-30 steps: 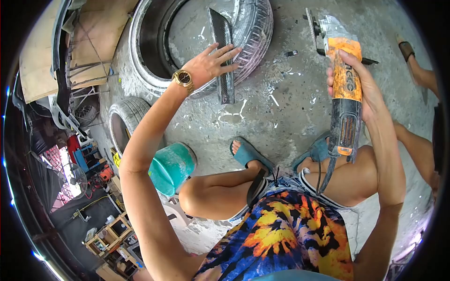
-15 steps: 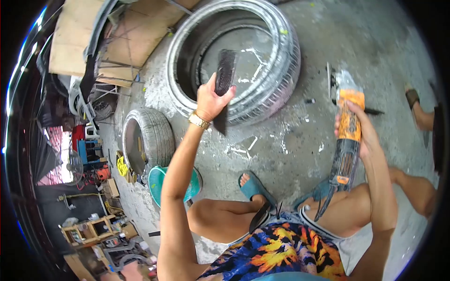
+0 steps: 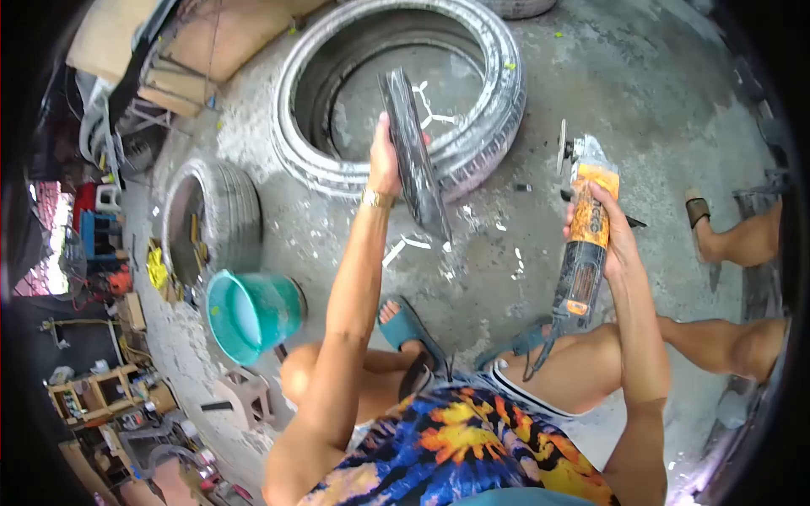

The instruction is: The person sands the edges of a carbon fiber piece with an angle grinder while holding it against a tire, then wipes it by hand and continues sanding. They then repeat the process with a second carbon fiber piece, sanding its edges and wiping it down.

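Note:
My left hand (image 3: pixel 386 160) grips a long dark piece (image 3: pixel 413 156), held at a tilt in front of the large tire's near edge; some of its fingers are hidden behind the piece. On the right, my right hand (image 3: pixel 613 226) is wrapped round an orange and black angle grinder (image 3: pixel 591 221), its disc end pointing away from me and its cord trailing toward my knee. The large tire (image 3: pixel 494 114) lies flat on the floor, with white marks seen inside its ring.
A smaller tire (image 3: pixel 234 211) stands at the left, near a green bucket (image 3: pixel 297 305) holding liquid. A small stool (image 3: pixel 245 396) is beside my knee. Another person's leg and sandalled foot (image 3: pixel 713 240) are at the right. Wooden shelving (image 3: pixel 97 396) stands at lower left.
The dark piece has turned in my left hand and shows more of its length. The view has shifted, bringing more of the bucket, the stool and the other person's legs into sight.

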`<state>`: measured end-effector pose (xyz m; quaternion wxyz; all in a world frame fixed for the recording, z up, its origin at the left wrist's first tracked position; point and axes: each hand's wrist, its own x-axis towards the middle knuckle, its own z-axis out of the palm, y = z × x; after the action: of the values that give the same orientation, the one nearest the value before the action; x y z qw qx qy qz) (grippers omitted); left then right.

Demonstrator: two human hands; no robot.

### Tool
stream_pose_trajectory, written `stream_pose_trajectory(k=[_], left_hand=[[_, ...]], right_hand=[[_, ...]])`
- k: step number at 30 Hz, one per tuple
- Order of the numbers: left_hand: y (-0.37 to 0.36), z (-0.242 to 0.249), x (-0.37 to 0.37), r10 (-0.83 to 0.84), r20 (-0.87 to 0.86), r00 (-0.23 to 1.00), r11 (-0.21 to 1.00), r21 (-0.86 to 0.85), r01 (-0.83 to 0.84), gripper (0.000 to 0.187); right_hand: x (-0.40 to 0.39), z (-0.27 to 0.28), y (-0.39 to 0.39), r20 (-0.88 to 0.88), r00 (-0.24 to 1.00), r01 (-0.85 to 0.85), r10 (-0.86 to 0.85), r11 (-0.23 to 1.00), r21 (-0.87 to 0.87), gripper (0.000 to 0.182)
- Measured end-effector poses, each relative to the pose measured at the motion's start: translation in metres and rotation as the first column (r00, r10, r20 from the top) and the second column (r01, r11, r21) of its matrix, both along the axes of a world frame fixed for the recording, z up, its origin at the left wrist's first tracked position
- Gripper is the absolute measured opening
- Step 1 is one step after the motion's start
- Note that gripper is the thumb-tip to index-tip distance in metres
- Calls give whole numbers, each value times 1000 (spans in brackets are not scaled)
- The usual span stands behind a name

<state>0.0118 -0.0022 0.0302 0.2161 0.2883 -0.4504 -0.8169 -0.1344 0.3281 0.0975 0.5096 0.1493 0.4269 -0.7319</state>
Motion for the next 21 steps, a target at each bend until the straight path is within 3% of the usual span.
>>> stream_pose_trajectory(k=[1,3,9,13,21], left_hand=[[3,-6,8,-5,42,999,996,-87,8,56],[7,-6,11,8,-27,1000,984,-179,-12,58],[5,-5,14,124,8,992,961,-249,-118,61],[4,1,14,102,21,995,931,-354,-88,64],[8,7,12,80,-55,995,936,-339,-94,61]], right_hand=[[4,-4,6,14,999,-51,50,995,86,40],[-1,-10,0,11,1000,-16,16,1000,-6,41],[1,-9,0,-23,1000,-20,21,1000,19,42],[2,-9,2,-18,1000,-24,24,1000,-15,40],[6,-6,2,-20,999,-29,29,1000,-10,37]])
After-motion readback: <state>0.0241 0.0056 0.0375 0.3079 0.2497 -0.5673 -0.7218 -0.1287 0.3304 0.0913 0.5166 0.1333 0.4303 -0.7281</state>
